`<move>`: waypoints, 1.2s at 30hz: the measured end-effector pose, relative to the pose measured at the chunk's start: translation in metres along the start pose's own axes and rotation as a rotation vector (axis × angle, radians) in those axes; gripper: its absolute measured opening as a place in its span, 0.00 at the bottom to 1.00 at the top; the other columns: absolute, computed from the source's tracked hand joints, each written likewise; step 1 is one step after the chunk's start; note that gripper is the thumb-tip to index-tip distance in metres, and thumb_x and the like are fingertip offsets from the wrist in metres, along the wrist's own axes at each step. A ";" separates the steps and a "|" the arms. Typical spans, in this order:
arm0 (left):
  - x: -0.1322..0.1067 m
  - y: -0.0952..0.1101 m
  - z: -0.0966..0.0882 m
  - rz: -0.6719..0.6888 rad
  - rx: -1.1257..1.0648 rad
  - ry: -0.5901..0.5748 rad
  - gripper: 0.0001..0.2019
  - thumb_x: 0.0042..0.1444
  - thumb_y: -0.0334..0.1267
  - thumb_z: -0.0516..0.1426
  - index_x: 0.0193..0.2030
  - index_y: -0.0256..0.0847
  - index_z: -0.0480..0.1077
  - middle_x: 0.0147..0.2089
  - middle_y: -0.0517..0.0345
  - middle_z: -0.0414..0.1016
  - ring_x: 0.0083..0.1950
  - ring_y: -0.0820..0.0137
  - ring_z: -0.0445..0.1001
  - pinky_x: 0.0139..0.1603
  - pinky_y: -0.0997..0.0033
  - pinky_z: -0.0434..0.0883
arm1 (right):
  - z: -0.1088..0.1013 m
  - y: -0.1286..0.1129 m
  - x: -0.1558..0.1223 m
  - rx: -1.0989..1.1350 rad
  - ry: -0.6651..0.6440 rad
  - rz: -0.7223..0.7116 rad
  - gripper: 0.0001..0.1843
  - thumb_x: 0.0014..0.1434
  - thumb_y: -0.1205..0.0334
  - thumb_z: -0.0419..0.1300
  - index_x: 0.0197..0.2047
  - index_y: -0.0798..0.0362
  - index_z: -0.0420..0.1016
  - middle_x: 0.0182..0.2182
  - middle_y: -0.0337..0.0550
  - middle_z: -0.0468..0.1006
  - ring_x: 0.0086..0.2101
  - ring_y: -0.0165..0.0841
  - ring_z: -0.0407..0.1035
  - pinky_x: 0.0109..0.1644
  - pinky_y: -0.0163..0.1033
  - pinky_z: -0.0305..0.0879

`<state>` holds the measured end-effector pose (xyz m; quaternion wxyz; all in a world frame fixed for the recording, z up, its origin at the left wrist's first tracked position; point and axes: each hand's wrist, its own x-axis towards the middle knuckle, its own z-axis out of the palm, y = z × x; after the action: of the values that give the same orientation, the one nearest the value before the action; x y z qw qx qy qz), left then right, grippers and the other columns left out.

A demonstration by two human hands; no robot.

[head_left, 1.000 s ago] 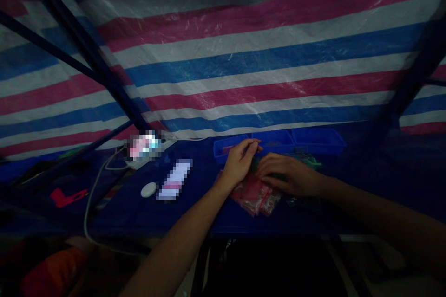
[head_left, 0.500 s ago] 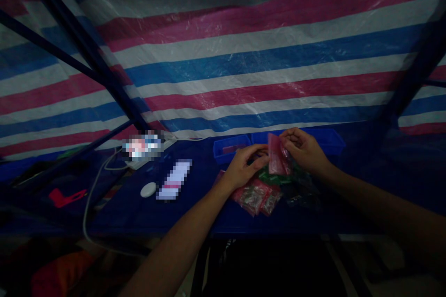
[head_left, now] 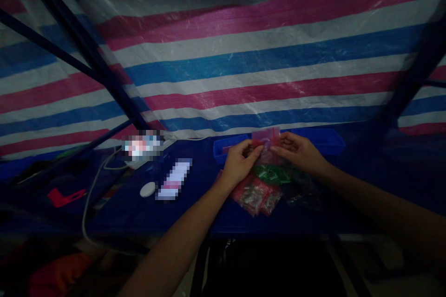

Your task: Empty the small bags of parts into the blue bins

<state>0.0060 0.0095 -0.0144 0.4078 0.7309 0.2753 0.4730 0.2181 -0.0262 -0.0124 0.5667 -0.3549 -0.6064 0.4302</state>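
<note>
Pink bag point(head_left: 265, 135) points up, long axis unclear, between both hands point(head_left: 239, 161) point(head_left: 304, 152).

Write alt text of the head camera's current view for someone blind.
A person's left hand and right hand hold a pink bag near pink and green packets on a blue table. Blue trays sit behind, before a striped sheet.

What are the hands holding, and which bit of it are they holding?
A pink plastic bag. The left hand pinches its left side and the right hand its right side, both thumbs on the near face.
</note>
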 end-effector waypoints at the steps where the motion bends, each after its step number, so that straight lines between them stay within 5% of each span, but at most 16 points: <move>1: 0.001 0.000 0.000 0.009 -0.005 0.009 0.16 0.64 0.48 0.62 0.50 0.37 0.76 0.44 0.50 0.81 0.44 0.65 0.79 0.46 0.68 0.74 | 0.000 0.001 0.000 -0.003 -0.013 0.021 0.21 0.53 0.47 0.75 0.44 0.48 0.77 0.43 0.44 0.85 0.41 0.39 0.80 0.50 0.45 0.77; 5: 0.002 0.005 -0.002 0.115 0.121 0.165 0.21 0.62 0.44 0.65 0.59 0.40 0.72 0.54 0.46 0.78 0.48 0.64 0.79 0.45 0.66 0.76 | -0.005 0.007 0.003 -0.050 0.131 -0.024 0.19 0.55 0.46 0.73 0.42 0.48 0.77 0.40 0.43 0.85 0.39 0.40 0.80 0.47 0.45 0.78; 8: 0.000 0.015 -0.003 0.237 0.262 0.180 0.14 0.63 0.44 0.64 0.51 0.40 0.76 0.55 0.46 0.76 0.51 0.63 0.77 0.47 0.65 0.76 | -0.008 0.009 0.005 -0.125 0.240 -0.098 0.17 0.58 0.46 0.71 0.42 0.47 0.77 0.39 0.43 0.84 0.41 0.42 0.80 0.47 0.46 0.78; 12: -0.005 0.025 0.000 0.259 0.288 -0.073 0.19 0.64 0.47 0.63 0.58 0.41 0.74 0.54 0.47 0.77 0.50 0.63 0.78 0.48 0.64 0.76 | -0.005 0.000 -0.002 -0.163 0.046 -0.081 0.18 0.59 0.47 0.70 0.49 0.46 0.79 0.48 0.45 0.84 0.47 0.44 0.79 0.52 0.49 0.77; 16: -0.005 0.024 0.001 0.219 0.362 -0.016 0.16 0.66 0.48 0.60 0.54 0.40 0.77 0.49 0.49 0.80 0.49 0.61 0.78 0.52 0.62 0.74 | 0.003 -0.012 -0.010 -0.145 -0.150 -0.057 0.20 0.66 0.46 0.63 0.57 0.44 0.78 0.55 0.44 0.82 0.55 0.43 0.76 0.63 0.52 0.71; 23: -0.002 0.015 -0.004 0.079 0.216 0.086 0.18 0.70 0.49 0.56 0.54 0.41 0.78 0.50 0.51 0.82 0.50 0.61 0.79 0.54 0.63 0.74 | -0.001 0.001 0.000 -0.127 0.133 -0.128 0.23 0.58 0.50 0.72 0.53 0.46 0.76 0.49 0.47 0.82 0.49 0.41 0.77 0.53 0.46 0.77; 26: -0.002 0.012 -0.002 0.051 0.136 0.036 0.19 0.68 0.51 0.57 0.52 0.39 0.79 0.47 0.51 0.82 0.47 0.62 0.79 0.50 0.65 0.75 | -0.003 0.005 0.002 -0.084 0.126 -0.102 0.29 0.54 0.50 0.75 0.56 0.46 0.74 0.50 0.46 0.82 0.50 0.41 0.77 0.54 0.47 0.77; 30: -0.001 0.006 -0.001 0.043 0.134 -0.010 0.18 0.67 0.51 0.58 0.48 0.38 0.79 0.43 0.51 0.82 0.43 0.63 0.79 0.45 0.67 0.76 | -0.004 0.003 0.002 -0.059 0.083 -0.001 0.22 0.51 0.48 0.76 0.45 0.49 0.80 0.43 0.44 0.85 0.44 0.41 0.80 0.53 0.47 0.77; 36: -0.001 0.007 -0.003 0.189 0.269 0.163 0.21 0.67 0.44 0.61 0.64 0.43 0.70 0.56 0.47 0.77 0.51 0.63 0.78 0.50 0.62 0.77 | -0.012 0.007 0.007 -0.072 0.261 -0.027 0.18 0.54 0.47 0.74 0.40 0.48 0.79 0.34 0.41 0.84 0.33 0.37 0.78 0.42 0.43 0.77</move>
<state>0.0032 0.0056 -0.0079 0.2364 0.7606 0.2986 0.5258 0.2292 -0.0153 -0.0166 0.6333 -0.4200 -0.5473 0.3506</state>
